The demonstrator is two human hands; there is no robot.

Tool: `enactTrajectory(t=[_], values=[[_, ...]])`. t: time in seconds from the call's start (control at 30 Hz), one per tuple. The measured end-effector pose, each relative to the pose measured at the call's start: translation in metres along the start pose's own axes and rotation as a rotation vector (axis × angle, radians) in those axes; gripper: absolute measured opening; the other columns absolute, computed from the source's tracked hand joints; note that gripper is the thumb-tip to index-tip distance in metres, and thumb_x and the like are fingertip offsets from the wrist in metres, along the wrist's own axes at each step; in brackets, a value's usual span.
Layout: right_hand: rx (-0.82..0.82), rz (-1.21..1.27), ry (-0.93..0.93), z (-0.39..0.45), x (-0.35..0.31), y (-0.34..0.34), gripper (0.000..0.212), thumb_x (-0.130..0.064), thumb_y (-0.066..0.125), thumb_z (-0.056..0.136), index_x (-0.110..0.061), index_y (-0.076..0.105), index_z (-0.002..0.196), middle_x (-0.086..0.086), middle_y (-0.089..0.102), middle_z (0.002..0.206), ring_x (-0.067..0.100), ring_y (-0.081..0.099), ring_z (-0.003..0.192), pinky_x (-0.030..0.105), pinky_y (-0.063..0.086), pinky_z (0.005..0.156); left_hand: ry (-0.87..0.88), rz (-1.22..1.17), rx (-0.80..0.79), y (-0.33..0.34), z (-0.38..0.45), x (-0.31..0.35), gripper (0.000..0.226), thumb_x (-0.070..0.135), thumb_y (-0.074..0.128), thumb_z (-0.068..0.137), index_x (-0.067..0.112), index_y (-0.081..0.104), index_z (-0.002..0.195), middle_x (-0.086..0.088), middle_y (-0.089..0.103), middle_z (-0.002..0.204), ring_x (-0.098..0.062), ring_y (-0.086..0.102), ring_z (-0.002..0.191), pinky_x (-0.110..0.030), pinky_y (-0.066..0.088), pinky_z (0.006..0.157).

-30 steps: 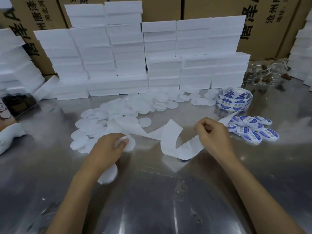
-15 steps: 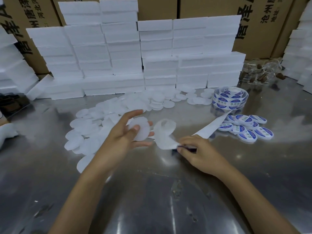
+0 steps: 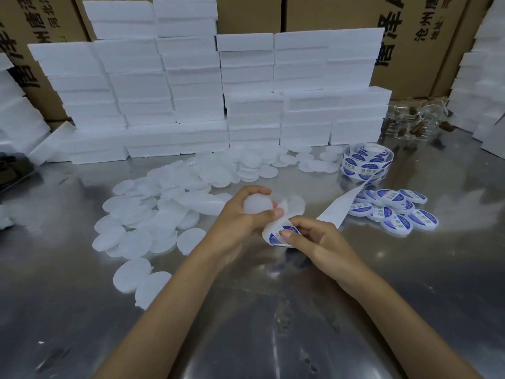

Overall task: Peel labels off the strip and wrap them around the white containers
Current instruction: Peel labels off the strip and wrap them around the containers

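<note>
My left hand (image 3: 240, 217) grips a round white container (image 3: 257, 205) above the metal table (image 3: 273, 310), thumb across its front. My right hand (image 3: 317, 239) pinches a blue and white label (image 3: 277, 236) at the end of the white backing strip (image 3: 333, 207), just below the container. The strip runs up and right to the label roll (image 3: 364, 162). Many plain white containers (image 3: 153, 220) lie spread out to the left. Several labelled containers (image 3: 393, 212) sit in a cluster on the right.
Stacks of white foam boxes (image 3: 207, 97) form a wall along the back of the table, with more at both sides. Brown cardboard cartons (image 3: 426, 36) stand behind them. Clear bags with brown items (image 3: 418, 124) lie at the back right.
My left hand picked a white container from the pile and brought it to the centre. My right hand pulled the strip in and now pinches a blue label at its end.
</note>
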State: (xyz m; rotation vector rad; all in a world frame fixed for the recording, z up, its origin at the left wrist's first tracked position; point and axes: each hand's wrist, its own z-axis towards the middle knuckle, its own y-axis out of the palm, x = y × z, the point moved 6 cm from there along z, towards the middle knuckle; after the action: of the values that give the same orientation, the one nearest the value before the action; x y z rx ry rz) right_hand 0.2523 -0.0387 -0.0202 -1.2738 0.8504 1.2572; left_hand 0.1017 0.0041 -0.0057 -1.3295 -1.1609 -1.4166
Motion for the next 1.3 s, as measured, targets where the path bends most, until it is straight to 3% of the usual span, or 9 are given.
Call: enactTrajectory(t=[0.2,0.3,0.4,0.57,0.67,0.87,1.0,1.1,1.3], values=[[0.034,-0.066,-0.086,-0.002,-0.005,0.005,0.012,-0.005,0.070,0.088,-0.013,0.071,0.097,-0.002,0.075,0.094,0.011,0.069,0.089,0.017,0.052,0.078,-0.014,-0.031,0.143,-0.008,0.004,-0.010,0.050,0.002,0.085,0.073,0.025,0.064,0.113,-0.008,0.066,0.111,-0.031,0.073,0.095,-0.046,0.062,0.081],[0.123,-0.123,-0.104,-0.003,-0.005,0.004,0.020,-0.006,0.072,0.086,-0.019,0.066,0.100,-0.007,0.073,0.094,0.011,0.069,0.090,0.017,0.053,0.074,0.001,-0.016,0.158,-0.010,0.003,-0.010,0.049,0.000,0.084,0.073,0.021,0.064,0.113,-0.005,0.067,0.104,-0.030,0.074,0.092,-0.044,0.063,0.079],[0.157,-0.132,-0.162,-0.005,-0.007,0.004,0.040,-0.004,0.072,0.085,-0.032,0.056,0.109,-0.016,0.068,0.094,0.005,0.068,0.093,0.012,0.051,0.071,-0.024,-0.014,0.147,-0.011,0.001,-0.011,0.045,0.000,0.083,0.075,0.022,0.065,0.110,-0.009,0.063,0.112,-0.032,0.074,0.093,-0.042,0.063,0.078],[0.168,-0.310,-0.367,-0.008,-0.020,0.010,0.035,0.004,0.067,0.087,-0.023,0.068,0.109,-0.011,0.063,0.107,0.006,0.063,0.100,0.011,0.045,0.081,-0.063,-0.068,0.089,-0.009,-0.001,-0.011,0.045,-0.002,0.081,0.075,0.021,0.064,0.110,-0.012,0.062,0.113,-0.030,0.074,0.090,-0.034,0.063,0.075],[0.190,-0.373,-0.401,-0.009,-0.024,0.009,0.031,0.003,0.067,0.086,-0.022,0.070,0.104,-0.007,0.056,0.105,0.007,0.060,0.099,0.010,0.042,0.081,-0.044,-0.024,0.113,-0.009,-0.001,-0.011,0.044,0.000,0.081,0.076,0.023,0.064,0.109,-0.011,0.062,0.118,-0.032,0.069,0.105,-0.041,0.060,0.088],[0.237,-0.399,-0.420,-0.012,-0.028,0.013,0.024,0.003,0.068,0.081,-0.020,0.071,0.085,-0.005,0.052,0.105,0.010,0.054,0.104,0.009,0.039,0.082,0.059,0.155,0.197,-0.013,0.004,-0.008,0.041,0.012,0.083,0.078,0.037,0.058,0.099,0.017,0.056,0.103,-0.002,0.057,0.092,-0.007,0.050,0.059],[0.279,-0.361,-0.463,-0.013,-0.035,0.011,0.021,0.000,0.068,0.082,-0.020,0.067,0.085,-0.006,0.058,0.099,0.012,0.055,0.101,0.011,0.037,0.085,0.135,0.325,0.322,-0.025,0.011,-0.003,0.042,0.013,0.081,0.080,0.032,0.055,0.106,0.018,0.054,0.107,-0.009,0.053,0.098,-0.015,0.048,0.072],[0.325,-0.268,-0.474,-0.015,-0.039,0.006,0.019,0.000,0.067,0.085,-0.018,0.064,0.088,-0.010,0.061,0.092,0.013,0.058,0.092,0.018,0.042,0.083,0.191,0.459,0.368,-0.036,0.011,0.001,0.044,0.011,0.079,0.082,0.031,0.051,0.111,0.015,0.053,0.113,-0.009,0.050,0.103,-0.004,0.040,0.067],[0.394,0.147,-0.268,-0.004,-0.029,-0.013,0.026,0.009,0.066,0.087,-0.015,0.059,0.094,-0.011,0.065,0.088,0.008,0.062,0.081,0.020,0.050,0.076,0.264,0.677,0.454,-0.059,0.003,0.014,0.046,0.014,0.073,0.086,0.030,0.049,0.122,0.007,0.057,0.123,-0.008,0.049,0.102,-0.017,0.038,0.078]])
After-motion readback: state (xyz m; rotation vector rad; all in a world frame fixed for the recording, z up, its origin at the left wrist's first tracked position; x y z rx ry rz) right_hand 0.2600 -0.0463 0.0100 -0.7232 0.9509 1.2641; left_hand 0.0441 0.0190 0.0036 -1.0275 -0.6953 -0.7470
